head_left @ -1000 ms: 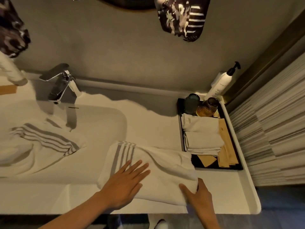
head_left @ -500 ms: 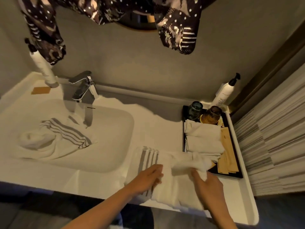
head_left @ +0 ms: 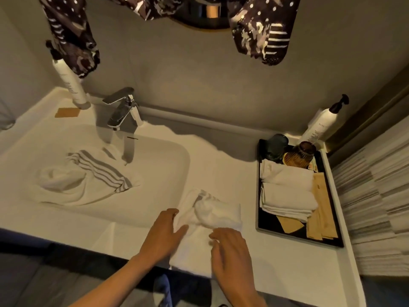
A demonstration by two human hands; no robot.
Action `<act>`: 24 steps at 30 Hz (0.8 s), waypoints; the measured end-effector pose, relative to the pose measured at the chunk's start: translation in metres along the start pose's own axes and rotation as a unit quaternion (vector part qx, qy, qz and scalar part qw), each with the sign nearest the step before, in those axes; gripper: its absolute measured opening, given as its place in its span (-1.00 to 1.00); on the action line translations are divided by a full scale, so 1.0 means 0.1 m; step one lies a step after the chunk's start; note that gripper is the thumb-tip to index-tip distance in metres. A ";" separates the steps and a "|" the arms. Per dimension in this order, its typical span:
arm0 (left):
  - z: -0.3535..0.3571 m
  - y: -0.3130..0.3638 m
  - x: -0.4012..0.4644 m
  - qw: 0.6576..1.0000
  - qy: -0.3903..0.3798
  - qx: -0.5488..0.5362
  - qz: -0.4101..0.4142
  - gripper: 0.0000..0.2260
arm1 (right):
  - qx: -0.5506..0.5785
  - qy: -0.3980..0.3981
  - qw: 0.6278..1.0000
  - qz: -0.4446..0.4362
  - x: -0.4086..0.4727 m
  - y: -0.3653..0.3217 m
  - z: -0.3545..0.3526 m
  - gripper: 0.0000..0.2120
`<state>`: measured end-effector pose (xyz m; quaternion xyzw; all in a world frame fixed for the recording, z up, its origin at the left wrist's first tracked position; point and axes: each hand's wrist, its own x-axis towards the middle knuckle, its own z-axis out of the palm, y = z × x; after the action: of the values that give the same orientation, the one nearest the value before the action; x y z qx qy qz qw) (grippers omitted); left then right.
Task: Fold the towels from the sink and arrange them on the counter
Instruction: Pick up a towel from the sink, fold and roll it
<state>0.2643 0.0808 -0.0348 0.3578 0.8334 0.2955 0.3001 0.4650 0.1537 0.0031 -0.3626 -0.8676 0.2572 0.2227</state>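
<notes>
Dim bathroom; white counter (head_left: 221, 165), largest item. Sink (head_left: 155, 213): one striped towel (head_left: 88, 176) crumpled inside, unfolded. Tray (head_left: 260, 227) at right: two folded towels (head_left: 287, 189). Working towel (head_left: 208, 220), front edge between sink and tray: a second ago spread wide left-right, now folded narrower, long axis toward the wall, stripes at the far end. One fold done, judged; more needed. Left hand (head_left: 162, 235) flat, fingers spread on its left side; right hand (head_left: 230, 251) loosely open over its near right part.

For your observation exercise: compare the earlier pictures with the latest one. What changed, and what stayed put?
The counter towel, earlier spread flat, is now gathered narrower and bunched between the left hand and right hand. The striped towel in the sink and the tray's folded towels are unchanged.
</notes>
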 end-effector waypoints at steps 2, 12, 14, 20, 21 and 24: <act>0.03 0.01 -0.08 0.998 0.054 0.026 0.016 -0.56 | -0.031 0.029 0.999 -0.016 0.07 0.01 0.00 -0.77; 0.05 0.18 -0.07 0.969 0.023 0.236 0.074 -0.61 | -0.175 -0.422 0.889 0.025 1.44 0.11 0.11 -0.52; 0.05 0.15 -0.05 0.984 -0.029 0.154 0.081 -0.75 | -0.169 -0.418 0.893 0.002 1.39 0.15 0.13 -0.79; -0.15 0.33 -0.16 0.994 -0.049 -0.035 0.095 -0.82 | 0.082 -0.331 0.939 0.036 1.36 0.26 -0.16 -0.87; -0.20 0.36 -0.16 0.993 -0.050 -0.073 0.081 -0.80 | 0.094 -0.317 0.943 0.023 1.38 0.28 -0.22 -0.89; -0.32 0.40 -0.05 0.980 -0.061 -0.190 0.003 -0.74 | 0.107 -0.249 0.962 0.034 1.43 0.37 -0.22 -0.94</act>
<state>0.2607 0.0909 0.0159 0.3143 0.7410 0.4272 0.4119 0.4050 0.2884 0.0263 -0.2908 -0.8502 0.4380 0.0286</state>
